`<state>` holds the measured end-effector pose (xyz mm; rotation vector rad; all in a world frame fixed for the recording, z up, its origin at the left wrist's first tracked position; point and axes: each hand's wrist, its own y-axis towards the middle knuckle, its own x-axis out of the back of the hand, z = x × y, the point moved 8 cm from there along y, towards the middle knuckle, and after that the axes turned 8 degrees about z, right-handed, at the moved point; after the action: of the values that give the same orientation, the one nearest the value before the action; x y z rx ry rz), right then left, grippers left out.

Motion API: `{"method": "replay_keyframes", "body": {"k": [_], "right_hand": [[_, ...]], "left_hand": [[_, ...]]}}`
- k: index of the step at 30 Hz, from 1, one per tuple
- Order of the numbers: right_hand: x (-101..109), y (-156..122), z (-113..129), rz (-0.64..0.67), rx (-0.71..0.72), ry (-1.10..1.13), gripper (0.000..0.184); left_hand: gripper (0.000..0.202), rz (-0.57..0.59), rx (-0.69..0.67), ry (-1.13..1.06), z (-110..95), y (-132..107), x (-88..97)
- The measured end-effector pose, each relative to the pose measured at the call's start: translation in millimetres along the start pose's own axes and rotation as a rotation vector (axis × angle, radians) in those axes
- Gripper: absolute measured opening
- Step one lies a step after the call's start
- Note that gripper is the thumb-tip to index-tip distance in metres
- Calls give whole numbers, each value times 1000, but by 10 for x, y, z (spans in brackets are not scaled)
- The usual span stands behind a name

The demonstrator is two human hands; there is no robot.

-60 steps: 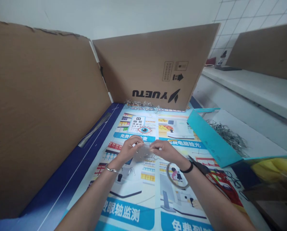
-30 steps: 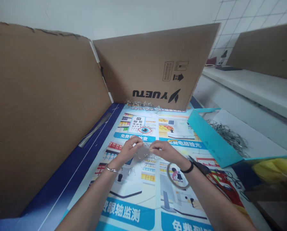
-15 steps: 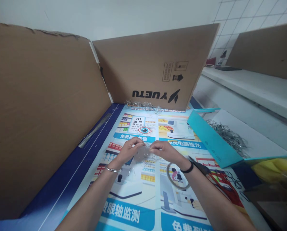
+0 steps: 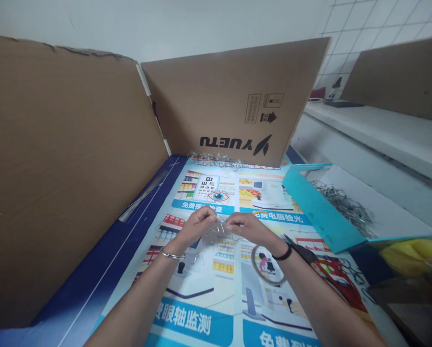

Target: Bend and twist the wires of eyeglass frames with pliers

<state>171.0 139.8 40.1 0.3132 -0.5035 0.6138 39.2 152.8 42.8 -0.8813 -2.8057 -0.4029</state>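
Note:
Both of my hands meet over the middle of a printed poster mat (image 4: 216, 299). My left hand (image 4: 196, 226), with a metal bangle on the wrist, pinches one side of a thin wire eyeglass frame with a clear lens (image 4: 218, 231). My right hand (image 4: 247, 226), with a black band on the wrist, pinches the other side. The fingers of both hands are closed on it. The frame is blurred and small, so its exact shape is hard to make out.
Cardboard panels stand at the left (image 4: 57, 159) and back (image 4: 234, 101). A row of clear small parts (image 4: 210, 156) lies along the back panel. A teal box (image 4: 324, 212) at the right holds several wire pieces (image 4: 342, 202). A wire ring (image 4: 268, 265) lies near my right wrist.
My hands stay in the same place. The fingers shift slightly as they work the small frame between them.

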Motion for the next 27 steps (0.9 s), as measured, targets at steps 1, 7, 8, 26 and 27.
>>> {"method": "replay_keyframes", "body": {"k": [1,7,8,26,27], "right_hand": [[1,0,-5,1,-2,1,24],[6,-4,9,3,-31,21,27],[7,-6,16,6,-33,29,28],[-71,-81,394,-296,310,-603,23],[-78,-87,406,-303,320,-629,23]], "left_hand": [[25,-4,5,9,2,1,4],[26,-27,20,94,-31,7,5],[25,-31,18,108,-40,7,4],[22,-39,0,198,-36,-4,-35],[22,-40,0,197,-33,-4,-35]]}}
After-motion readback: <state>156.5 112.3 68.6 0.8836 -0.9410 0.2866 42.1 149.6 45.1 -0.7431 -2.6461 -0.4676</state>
